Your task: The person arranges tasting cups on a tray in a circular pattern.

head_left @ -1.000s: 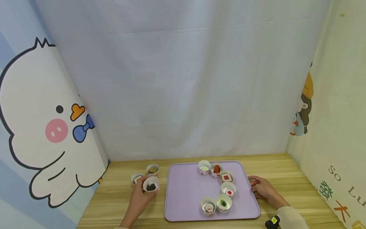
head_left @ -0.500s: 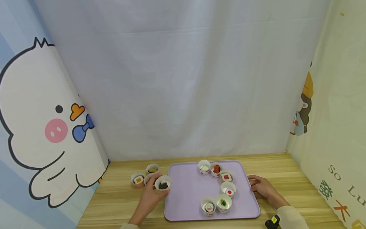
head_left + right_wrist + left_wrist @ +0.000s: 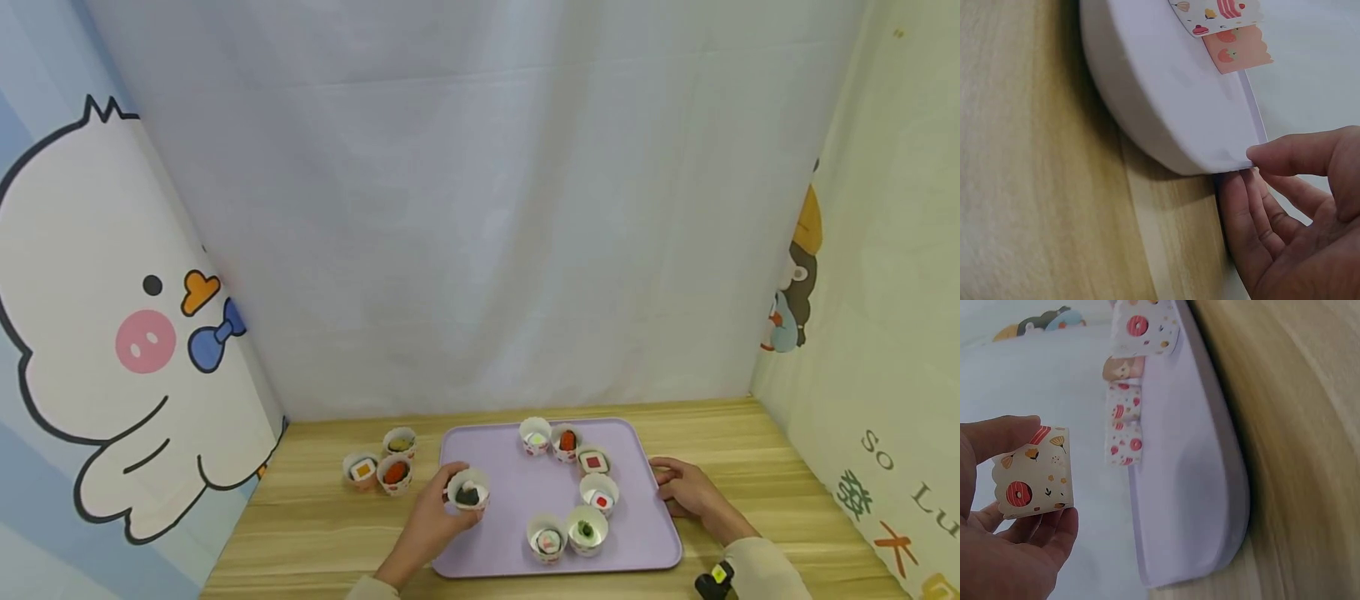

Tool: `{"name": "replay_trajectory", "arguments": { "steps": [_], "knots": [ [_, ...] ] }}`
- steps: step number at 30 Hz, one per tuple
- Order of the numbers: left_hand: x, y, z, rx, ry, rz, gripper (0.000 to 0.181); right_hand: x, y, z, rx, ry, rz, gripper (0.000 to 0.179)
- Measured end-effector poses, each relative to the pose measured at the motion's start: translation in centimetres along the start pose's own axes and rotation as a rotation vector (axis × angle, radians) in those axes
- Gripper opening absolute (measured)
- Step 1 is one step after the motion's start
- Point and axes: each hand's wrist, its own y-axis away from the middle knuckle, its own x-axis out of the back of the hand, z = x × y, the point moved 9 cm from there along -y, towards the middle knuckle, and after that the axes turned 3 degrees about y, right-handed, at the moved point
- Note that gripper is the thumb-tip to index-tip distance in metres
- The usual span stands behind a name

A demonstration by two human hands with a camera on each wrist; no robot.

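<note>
My left hand grips a paper baking cup holding a small black-and-white piece that looks like a rice ball. This cup is over the left side of the lilac tray. In the left wrist view, thumb and fingers pinch the cup, printed with doughnuts and flowers, from opposite sides. My right hand pinches the tray's right rim; in the right wrist view its thumb lies on the rim and the other fingers are below. Several paper cups with sushi-like pieces, among them a green-topped one, curve along the tray's right half.
On the wooden table, left of the tray, three more cups stand grouped: an orange-topped one, a red one and a yellowish one. A pale curtain hangs behind the table, with printed cloth at both sides.
My left hand has carried its cup rightward from the cups on the table to over the tray's left side, uncovering the red-filled cup. My right hand stays at the tray's rim.
</note>
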Motion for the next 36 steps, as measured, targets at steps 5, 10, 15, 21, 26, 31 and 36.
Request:
{"name": "replay_trajectory", "arguments": {
  "steps": [5, 10, 15, 21, 26, 31, 36],
  "knots": [
    [-1.8, -0.1, 0.1, -0.002, -0.005, -0.049, 0.067, 0.0, -0.1, 0.1, -0.001, -0.005, -0.002, 0.062],
    [-3.2, -0.1, 0.1, -0.001, -0.017, -0.088, 0.066, 0.0, -0.1, 0.0, -0.003, -0.009, -0.003, 0.062],
    [-4.6, 0.0, -0.5, -0.002, -0.057, -0.127, 0.065, 0.0, 0.0, 0.1, -0.004, -0.013, -0.001, 0.062],
    [-5.7, -0.1, -1.2, 0.006, -0.071, -0.141, 0.061, 0.0, 0.0, 0.1, -0.009, -0.014, -0.003, 0.062],
    [-6.4, 0.0, -1.5, 0.006, -0.065, -0.168, 0.061, 0.0, 0.0, 0.1, -0.014, -0.014, -0.007, 0.061],
    [-6.8, 0.2, -1.3, -0.017, -0.071, -0.183, 0.063, -0.1, 0.0, 0.1, -0.005, -0.019, -0.011, 0.062],
    [-7.2, 0.2, -1.4, 0.006, -0.078, -0.204, 0.062, -0.1, 0.0, 0.1, -0.004, -0.031, -0.012, 0.063]
  ]
}}
